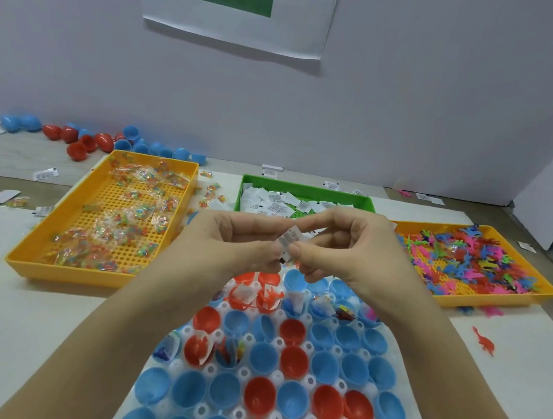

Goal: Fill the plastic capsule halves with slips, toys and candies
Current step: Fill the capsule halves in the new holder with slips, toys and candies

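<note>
My left hand and my right hand meet above the far end of a white holder tray, and both pinch small white printed slips between thumb and fingers. The holder carries several blue capsule halves and red capsule halves, open side up. Some halves in the far rows and at the left hold slips, toys or candies; most near ones are bare. A green tray of slips stands behind my hands.
An orange tray of wrapped candies lies at the left, and an orange tray of coloured plastic toys at the right. Loose capsule halves lie along the back wall. A red toy lies on the table.
</note>
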### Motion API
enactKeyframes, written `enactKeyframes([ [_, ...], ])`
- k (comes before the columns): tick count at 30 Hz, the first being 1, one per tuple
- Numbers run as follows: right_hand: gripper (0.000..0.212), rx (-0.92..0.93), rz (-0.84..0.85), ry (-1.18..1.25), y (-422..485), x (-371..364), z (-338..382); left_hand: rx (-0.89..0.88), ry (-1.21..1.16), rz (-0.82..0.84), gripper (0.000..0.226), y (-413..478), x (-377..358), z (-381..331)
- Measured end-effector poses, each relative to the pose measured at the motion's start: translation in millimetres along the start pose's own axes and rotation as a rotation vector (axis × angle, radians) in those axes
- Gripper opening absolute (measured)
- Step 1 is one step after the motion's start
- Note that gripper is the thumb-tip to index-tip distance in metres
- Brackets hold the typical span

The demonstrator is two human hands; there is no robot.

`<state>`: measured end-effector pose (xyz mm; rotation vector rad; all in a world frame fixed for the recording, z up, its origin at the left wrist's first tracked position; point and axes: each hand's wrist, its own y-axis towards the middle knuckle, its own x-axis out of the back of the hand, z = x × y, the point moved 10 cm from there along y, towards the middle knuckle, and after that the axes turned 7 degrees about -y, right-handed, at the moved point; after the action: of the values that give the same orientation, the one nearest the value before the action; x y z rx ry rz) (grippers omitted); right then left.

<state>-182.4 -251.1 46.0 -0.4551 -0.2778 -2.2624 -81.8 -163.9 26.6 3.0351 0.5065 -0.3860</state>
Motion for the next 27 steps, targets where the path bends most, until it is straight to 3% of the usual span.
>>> enactKeyframes([
  [3,0.024,-0.001,0.050,-0.056,0,-1,-1,-0.002,-0.029,-0.054,0.031,5,8,9],
  [5,0.022,-0.023,-0.008,-0.099,4,18,-7,0.020,-0.068,-0.114,0.033,9,18,19],
  [8,0.010,-0.044,-0.348,-0.192,6,89,-23,0.039,-0.101,-0.154,0.033,16,28,29],
  [11,0.013,-0.129,-0.623,-0.578,-6,160,-44,0.046,-0.143,-0.186,0.033,21,36,36],
  [13,0.026,-0.357,-0.526,-0.786,-8,182,-84,0.061,-0.160,-0.201,0.031,23,40,39],
  [15,0.037,-0.596,-0.292,-0.913,-13,184,-127,0.067,-0.158,-0.218,0.030,23,42,41],
  [17,0.038,-0.675,-0.129,-0.948,-17,178,-149,0.063,-0.146,-0.213,0.030,23,40,41],
  [24,0.007,-0.535,-0.269,-0.847,-5,184,-143,0.082,-0.136,-0.206,0.033,24,41,43],
  [27,0.006,-0.473,-0.396,-0.819,-7,197,-134,0.084,-0.157,-0.231,0.029,23,44,43],
])
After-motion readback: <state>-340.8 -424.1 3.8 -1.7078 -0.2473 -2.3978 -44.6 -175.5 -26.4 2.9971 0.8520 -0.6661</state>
